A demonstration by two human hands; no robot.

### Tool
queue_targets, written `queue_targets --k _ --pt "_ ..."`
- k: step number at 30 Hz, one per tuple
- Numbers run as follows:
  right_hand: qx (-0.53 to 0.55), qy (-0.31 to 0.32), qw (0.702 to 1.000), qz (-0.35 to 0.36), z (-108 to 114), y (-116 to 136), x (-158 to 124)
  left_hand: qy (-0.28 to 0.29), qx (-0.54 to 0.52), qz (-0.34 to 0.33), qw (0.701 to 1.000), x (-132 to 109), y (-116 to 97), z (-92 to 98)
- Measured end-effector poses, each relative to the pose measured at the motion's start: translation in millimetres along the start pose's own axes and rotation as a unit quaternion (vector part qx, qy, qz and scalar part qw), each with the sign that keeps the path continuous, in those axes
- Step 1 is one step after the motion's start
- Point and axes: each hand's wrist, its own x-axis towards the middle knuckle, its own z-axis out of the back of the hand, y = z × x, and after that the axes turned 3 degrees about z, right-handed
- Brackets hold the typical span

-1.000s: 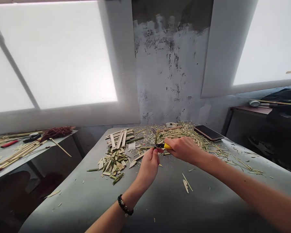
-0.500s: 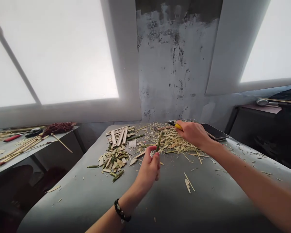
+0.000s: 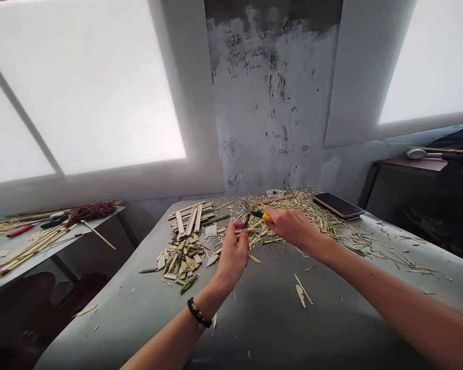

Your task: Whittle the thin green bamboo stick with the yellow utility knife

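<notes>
Left hand (image 3: pixel 233 252) pinches a thin green bamboo strip (image 3: pixel 247 221) — right hand (image 3: pixel 289 226) grips a yellow-handled knife (image 3: pixel 263 215).

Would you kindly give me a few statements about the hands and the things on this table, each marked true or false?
1. The right hand grips a yellow-handled knife. True.
2. The left hand holds a phone. False: it pinches a thin green stick; the phone lies on the grey table.
3. A beaded bracelet sits on the left wrist. True.
4. The pile of cut pieces lies right of the hands. False: it lies left of them.
</notes>
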Motion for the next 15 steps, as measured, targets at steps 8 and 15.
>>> queue_targets --k 8,15 --pt "-0.002 0.017 0.999 0.036 4 5 -12 -0.031 0.028 -0.007 0.999 10 11 5.1" --pt "-0.012 0.025 1.000 -0.010 -14 10 19 -0.056 0.008 -0.002 0.998 26 7 3.9"
